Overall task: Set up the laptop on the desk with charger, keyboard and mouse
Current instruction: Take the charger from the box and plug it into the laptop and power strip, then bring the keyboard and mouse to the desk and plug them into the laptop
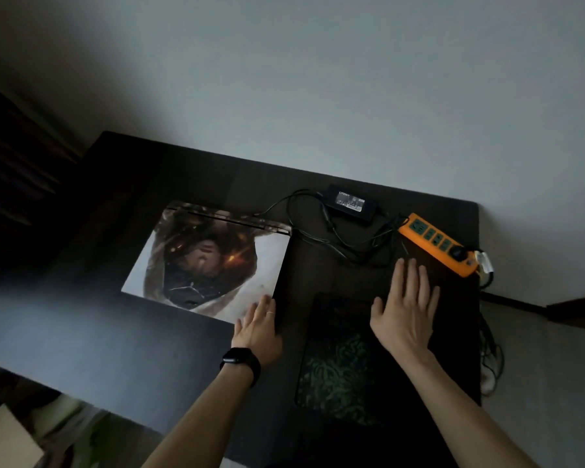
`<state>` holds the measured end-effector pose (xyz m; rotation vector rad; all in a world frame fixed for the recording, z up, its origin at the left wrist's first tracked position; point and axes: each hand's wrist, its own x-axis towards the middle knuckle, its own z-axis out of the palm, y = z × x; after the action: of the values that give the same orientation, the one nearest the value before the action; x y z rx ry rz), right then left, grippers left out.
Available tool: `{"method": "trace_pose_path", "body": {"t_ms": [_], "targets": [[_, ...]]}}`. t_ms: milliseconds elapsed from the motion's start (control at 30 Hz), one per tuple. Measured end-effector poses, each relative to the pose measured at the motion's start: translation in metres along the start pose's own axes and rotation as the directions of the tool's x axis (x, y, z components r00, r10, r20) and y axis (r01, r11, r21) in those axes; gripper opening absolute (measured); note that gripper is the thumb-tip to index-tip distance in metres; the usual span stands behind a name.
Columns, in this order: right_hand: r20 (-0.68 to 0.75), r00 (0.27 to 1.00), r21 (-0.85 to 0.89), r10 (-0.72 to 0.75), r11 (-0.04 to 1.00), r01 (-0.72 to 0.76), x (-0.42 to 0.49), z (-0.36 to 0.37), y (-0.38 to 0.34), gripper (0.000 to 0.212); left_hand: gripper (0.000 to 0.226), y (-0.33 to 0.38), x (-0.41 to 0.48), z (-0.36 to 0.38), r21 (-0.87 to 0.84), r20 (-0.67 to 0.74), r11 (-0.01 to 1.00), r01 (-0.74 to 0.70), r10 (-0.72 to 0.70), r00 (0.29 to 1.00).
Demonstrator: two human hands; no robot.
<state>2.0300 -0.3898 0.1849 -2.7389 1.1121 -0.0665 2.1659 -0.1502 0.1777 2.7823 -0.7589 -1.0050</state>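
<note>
The dark surface carries the closed laptop at centre left, a mouse pad lower right, the left hand flat at the laptop's near corner, the right hand spread open, and the charger near the top.

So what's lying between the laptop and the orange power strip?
Loops of black charger cable on the desk, the charger brick just behind them, seen in the head view.
</note>
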Motion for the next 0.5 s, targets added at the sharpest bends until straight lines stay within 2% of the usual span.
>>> {"method": "trace_pose_path", "body": {"t_ms": [167, 267, 400, 500], "targets": [[0.098, 0.965, 0.136, -0.242, 0.964, 0.228, -0.055, -0.006, -0.069, 0.057, 0.066, -0.023, -0.035, -0.017, -0.132, -0.131, 0.991, -0.022, 0.004, 0.991], [0.094, 0.929, 0.245, -0.359, 0.912, 0.328, -0.085, -0.006, -0.122, 0.044, 0.065, -0.06, -0.068, -0.028, -0.187, -0.227, 0.982, -0.002, -0.041, 0.973], [0.015, 0.881, 0.352, -0.473, 0.827, 0.438, -0.13, -0.007, -0.197, 0.035, 0.064, -0.128, -0.125, -0.031, -0.263, -0.305, 0.963, 0.06, -0.142, 0.942], [0.04, 0.83, 0.407, -0.556, 0.768, 0.494, -0.172, -0.006, -0.257, 0.038, 0.063, -0.191, -0.174, -0.021, -0.325, -0.357, 0.94, 0.108, -0.227, 0.906]]}}
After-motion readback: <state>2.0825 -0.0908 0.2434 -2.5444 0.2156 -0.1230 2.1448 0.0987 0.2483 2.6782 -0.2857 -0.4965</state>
